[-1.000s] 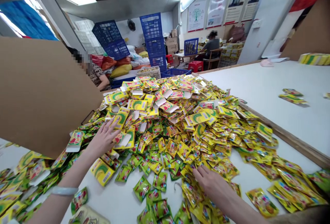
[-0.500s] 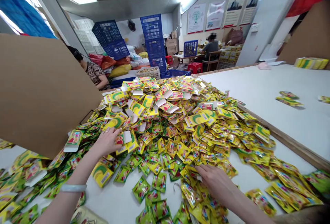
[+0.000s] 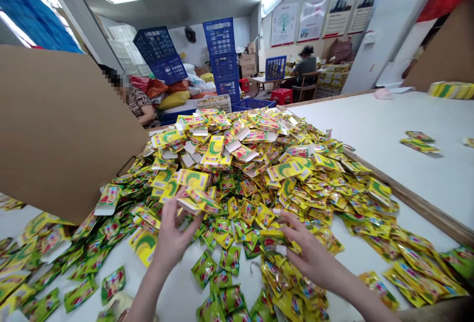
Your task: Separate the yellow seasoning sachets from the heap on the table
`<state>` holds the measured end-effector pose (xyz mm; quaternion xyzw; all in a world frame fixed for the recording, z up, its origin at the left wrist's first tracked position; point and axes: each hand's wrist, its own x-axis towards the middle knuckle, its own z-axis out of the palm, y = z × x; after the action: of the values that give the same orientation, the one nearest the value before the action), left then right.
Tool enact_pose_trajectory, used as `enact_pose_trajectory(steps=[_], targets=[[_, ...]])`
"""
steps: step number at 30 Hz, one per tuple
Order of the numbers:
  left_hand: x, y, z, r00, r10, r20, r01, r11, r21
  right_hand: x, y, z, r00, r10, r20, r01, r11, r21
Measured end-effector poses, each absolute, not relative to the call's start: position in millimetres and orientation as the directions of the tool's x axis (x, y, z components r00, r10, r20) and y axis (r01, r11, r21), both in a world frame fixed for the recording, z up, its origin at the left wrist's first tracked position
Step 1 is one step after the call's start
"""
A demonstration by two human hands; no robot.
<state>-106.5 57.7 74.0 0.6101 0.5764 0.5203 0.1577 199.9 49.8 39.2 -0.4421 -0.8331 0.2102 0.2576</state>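
Note:
My left hand (image 3: 176, 233) is raised over the left front of the heap, its fingers closed on a small yellow carton (image 3: 204, 201) with a white flap. Another yellow carton (image 3: 193, 180) with a green curve lies just beyond the fingertips; whether they touch it I cannot tell. On the right, my right hand (image 3: 309, 250) pinches a yellow sachet (image 3: 273, 236) between thumb and fingers. Beneath it lie several more yellow sachets (image 3: 285, 282), and green sachets (image 3: 229, 297) are spread between the two hands.
A large heap of cartons (image 3: 237, 139) and sachets covers the middle of the white table (image 3: 437, 179). A brown cardboard box (image 3: 62, 129) stands at the left. Along the right runs a wooden strip (image 3: 407, 198). Two people sit farther back, near stacked blue crates (image 3: 224, 60).
My left hand has drawn back from the heap towards me and right, now with a carton in it. My right hand has lifted slightly and holds a yellow sachet between its fingers.

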Motion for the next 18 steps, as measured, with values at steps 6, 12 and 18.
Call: enact_pose_trajectory(steps=[6,12,18], targets=[[-52.0,41.8,57.3,-0.068,0.952,0.297,0.235,-0.274,0.933,155.3,42.1,62.1,-0.633,0.723,0.279,0.409,0.617,-0.672],[-55.4,43.1,49.9,-0.227,0.926,0.302,0.182,-0.265,0.947,153.7,42.4,41.5,-0.599,0.72,0.351,0.417,0.654,-0.632],[-65.9,46.3,55.8,-0.246,0.867,0.433,0.605,-0.212,0.768,162.3,38.1,47.5,-0.544,0.784,0.3,0.408,0.559,-0.722]])
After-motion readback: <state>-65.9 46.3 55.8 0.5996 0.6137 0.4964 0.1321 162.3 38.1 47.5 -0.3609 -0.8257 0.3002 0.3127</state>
